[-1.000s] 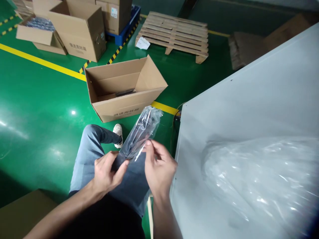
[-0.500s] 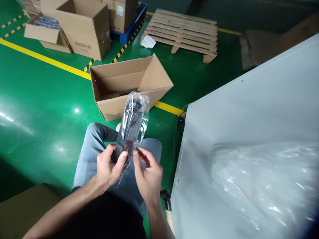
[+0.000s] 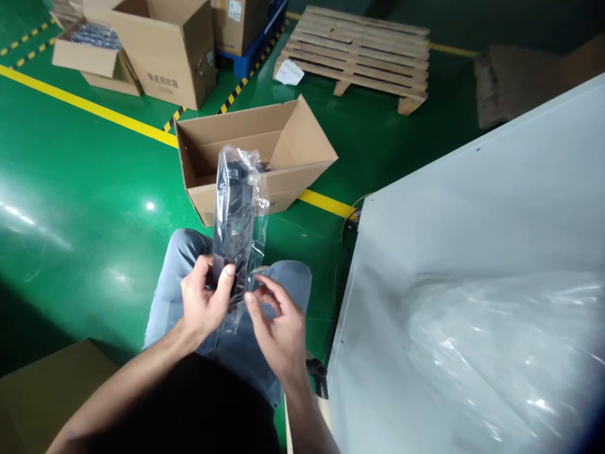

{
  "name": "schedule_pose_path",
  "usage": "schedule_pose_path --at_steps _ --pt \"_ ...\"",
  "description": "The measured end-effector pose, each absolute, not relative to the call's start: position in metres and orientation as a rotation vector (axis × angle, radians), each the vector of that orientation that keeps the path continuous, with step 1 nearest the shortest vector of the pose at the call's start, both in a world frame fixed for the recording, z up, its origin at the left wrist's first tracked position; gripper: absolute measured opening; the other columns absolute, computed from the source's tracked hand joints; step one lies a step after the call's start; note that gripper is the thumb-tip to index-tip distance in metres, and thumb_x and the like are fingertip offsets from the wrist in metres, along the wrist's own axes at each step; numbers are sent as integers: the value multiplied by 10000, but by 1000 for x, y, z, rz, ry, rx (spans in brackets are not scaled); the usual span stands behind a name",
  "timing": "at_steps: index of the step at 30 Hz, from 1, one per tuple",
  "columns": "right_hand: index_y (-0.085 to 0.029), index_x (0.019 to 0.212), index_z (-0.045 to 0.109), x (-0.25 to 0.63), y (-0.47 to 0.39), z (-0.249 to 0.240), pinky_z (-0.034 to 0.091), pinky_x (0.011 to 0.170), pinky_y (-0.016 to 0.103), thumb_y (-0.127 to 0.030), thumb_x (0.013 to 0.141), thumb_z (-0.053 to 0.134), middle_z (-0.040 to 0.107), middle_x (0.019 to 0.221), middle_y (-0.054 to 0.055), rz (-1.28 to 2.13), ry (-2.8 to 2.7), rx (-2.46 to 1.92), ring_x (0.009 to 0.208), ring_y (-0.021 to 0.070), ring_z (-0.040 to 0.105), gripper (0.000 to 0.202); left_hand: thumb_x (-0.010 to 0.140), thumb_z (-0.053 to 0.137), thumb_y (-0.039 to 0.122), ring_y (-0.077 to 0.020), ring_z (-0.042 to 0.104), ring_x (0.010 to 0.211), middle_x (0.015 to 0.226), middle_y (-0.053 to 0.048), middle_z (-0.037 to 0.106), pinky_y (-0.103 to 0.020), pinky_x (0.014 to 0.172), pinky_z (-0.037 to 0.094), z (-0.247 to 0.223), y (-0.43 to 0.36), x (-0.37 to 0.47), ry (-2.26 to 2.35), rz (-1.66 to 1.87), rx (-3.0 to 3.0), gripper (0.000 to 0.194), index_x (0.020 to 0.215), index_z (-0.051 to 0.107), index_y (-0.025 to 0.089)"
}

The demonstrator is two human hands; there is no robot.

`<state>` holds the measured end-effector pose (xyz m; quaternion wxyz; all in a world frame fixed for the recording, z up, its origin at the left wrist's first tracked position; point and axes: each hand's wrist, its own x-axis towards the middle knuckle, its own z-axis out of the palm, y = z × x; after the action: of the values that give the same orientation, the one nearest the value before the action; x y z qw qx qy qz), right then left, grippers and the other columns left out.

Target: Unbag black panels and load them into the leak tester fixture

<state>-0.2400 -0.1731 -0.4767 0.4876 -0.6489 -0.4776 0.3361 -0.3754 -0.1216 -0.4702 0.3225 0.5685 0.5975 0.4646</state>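
A clear plastic bag with a long dark part inside (image 3: 235, 208) stands nearly upright over my lap. My left hand (image 3: 204, 304) grips its lower end, thumb across the front. My right hand (image 3: 275, 328) is just to the right of the bag's bottom edge, fingers curled and spread, fingertips at the loose plastic; whether it pinches the film I cannot tell. Behind the bag an open cardboard box (image 3: 288, 135) sits on the green floor with dark items in its bottom.
A grey table (image 3: 472, 208) fills the right side, with a heap of clear plastic bags (image 3: 505, 353) on it. A wooden pallet (image 3: 354, 47) and more cartons (image 3: 174, 50) stand farther back. Another brown carton (image 3: 42, 391) is at my lower left.
The bagged part has swung from leaning right to nearly upright. My right hand has slid down from the bag's side to its bottom edge and loosened.
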Motion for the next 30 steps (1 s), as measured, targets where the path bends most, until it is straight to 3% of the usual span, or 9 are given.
schedule_pose_path --at_steps 5,10,13,18,25,30 --pt "-208 1075 796 -246 -181 -489 619 846 335 -346 1029 599 796 956 88 738 -1191 -1619 827 201 746 245 934 705 474 -103 427 523 613 64 521 -234 527 377 -469 -120 -377 1623 1250 1545 298 833 611 210" --pt "-209 1037 814 -210 -170 -483 608 697 286 -459 991 657 762 852 66 1149 -1141 -1502 702 170 683 299 947 673 594 -111 423 582 638 43 493 -228 541 356 -468 -111 -385 1412 1170 1223 432 778 627 199" --pt "-199 1009 819 -194 -166 -475 581 637 263 -506 959 697 714 761 49 1328 -1162 -1408 636 145 623 334 840 741 713 -109 396 577 620 38 469 -224 525 346 -466 -105 -382 1301 1147 893 563 686 590 193" --pt "-203 1012 812 -190 -166 -473 550 614 255 -531 948 713 679 729 35 1440 -1147 -1354 620 133 598 348 634 863 770 -121 431 569 636 16 552 -245 512 390 -464 -101 -371 1244 1069 492 634 724 644 181" --pt "-234 1341 684 -207 -173 -469 617 901 358 -514 954 713 712 923 53 1327 -1068 -1412 835 179 684 478 783 799 726 -103 403 615 653 43 505 -218 565 357 -483 -97 -384 1308 1322 772 578 717 603 187" --pt "-239 1378 669 -220 -178 -471 639 849 347 -487 948 728 672 904 25 1530 -894 -1347 781 159 676 500 821 775 712 -98 431 597 655 46 546 -215 560 374 -479 -94 -387 1319 1350 828 544 771 639 187"
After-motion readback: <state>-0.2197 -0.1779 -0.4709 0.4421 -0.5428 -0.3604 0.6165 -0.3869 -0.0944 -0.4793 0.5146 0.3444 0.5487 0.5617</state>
